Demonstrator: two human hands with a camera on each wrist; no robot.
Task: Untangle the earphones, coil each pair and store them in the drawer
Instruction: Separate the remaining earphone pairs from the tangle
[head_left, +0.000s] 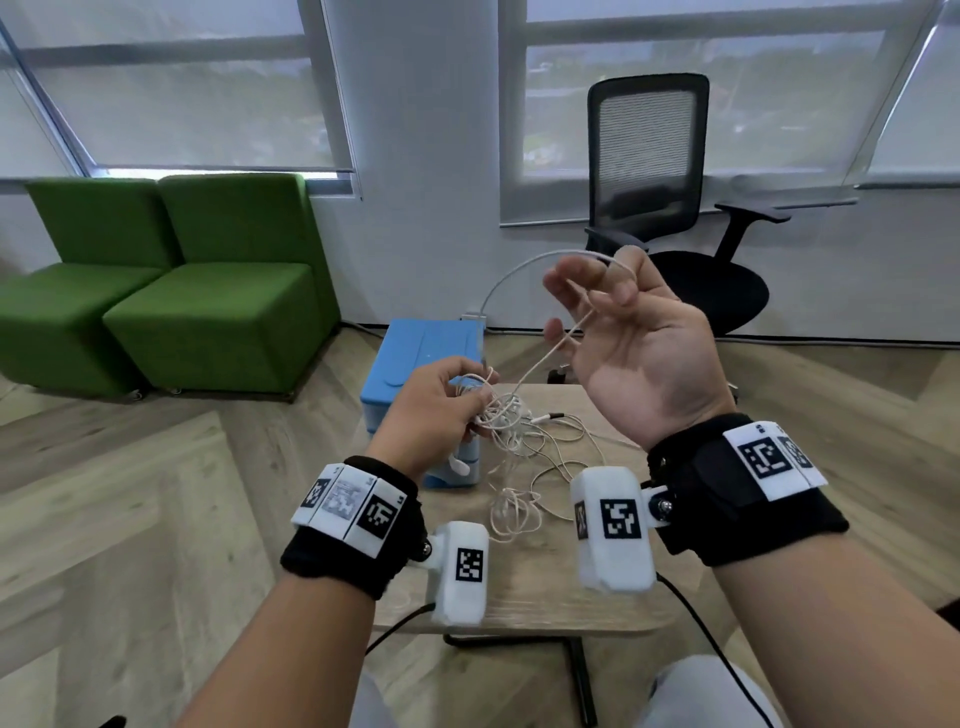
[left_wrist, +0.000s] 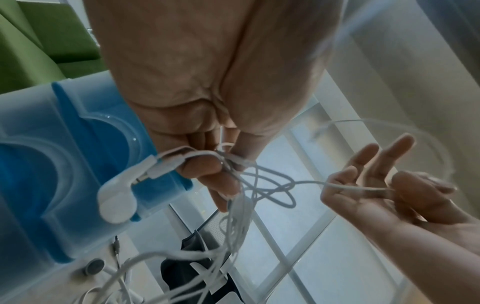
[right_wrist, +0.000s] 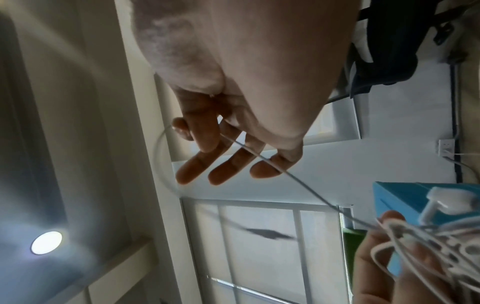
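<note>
Gripping a tangled bundle of thin white wired earphones (head_left: 501, 415), left hand (head_left: 434, 410) held above far-left part of small light wooden tabletop (head_left: 524, 577); fingers (left_wrist: 205, 168) curled round knot of cords. One white earbud (left_wrist: 116, 197) dangling from same grasp, seen close in left wrist view. Loose loops of same cords trailing down from knot and lying spread on tabletop, between the two wrists.

Right hand (head_left: 631, 338) raised higher and to the right, palm toward camera. Single white cord strand (head_left: 550, 353) running taut from knot up to this hand, pinched between thumb and bent forefinger; remaining fingers (right_wrist: 223, 164) extended and relaxed. Beyond pinch point, free end of strand arching over to the left in a wide curve, blurred in wrist views.

Blue and translucent plastic drawer unit (head_left: 421, 358) standing just beyond far-left edge of tabletop, behind left hand; whether any drawer is pulled out cannot be told. Black wristbands with white marker blocks on both wrists.

Far left: two green upholstered cube seats (head_left: 171, 280) side by side against window wall. Far right: black mesh-back office chair (head_left: 670, 208) near wall.
</note>
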